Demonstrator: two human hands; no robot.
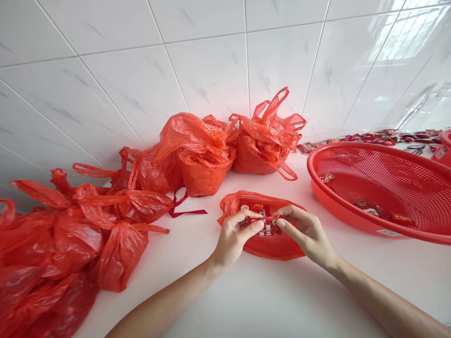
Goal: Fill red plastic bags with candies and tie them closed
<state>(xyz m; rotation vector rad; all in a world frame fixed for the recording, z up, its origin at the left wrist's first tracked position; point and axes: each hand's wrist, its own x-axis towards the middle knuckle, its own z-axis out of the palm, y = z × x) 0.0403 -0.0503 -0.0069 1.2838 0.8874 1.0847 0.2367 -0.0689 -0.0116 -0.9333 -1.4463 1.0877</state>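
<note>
One red packet [268,226] is shared by two hands, one left hand [229,239] and one right hand [312,237], above one open red bag [275,249]. One large red basket [347,218], one partly seen red container [444,152] and one dark ribbon [188,212] also appear, with overlapping filled red bags [207,176] and scattered packets [384,137] too numerous to count exactly.

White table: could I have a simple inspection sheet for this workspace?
Surface: white table, pale and smooth where bare.
Things in use: red packet held over an open red bag with more packets inside; red basket on the right.
Clutter: knotted bags piled left; maroon ribbon; loose packets far right.
Hands: left hand and right hand pinch the packet with their fingers.
Cables: nothing seen.
Surroundings: tiled wall, shiny with reflections.
</note>
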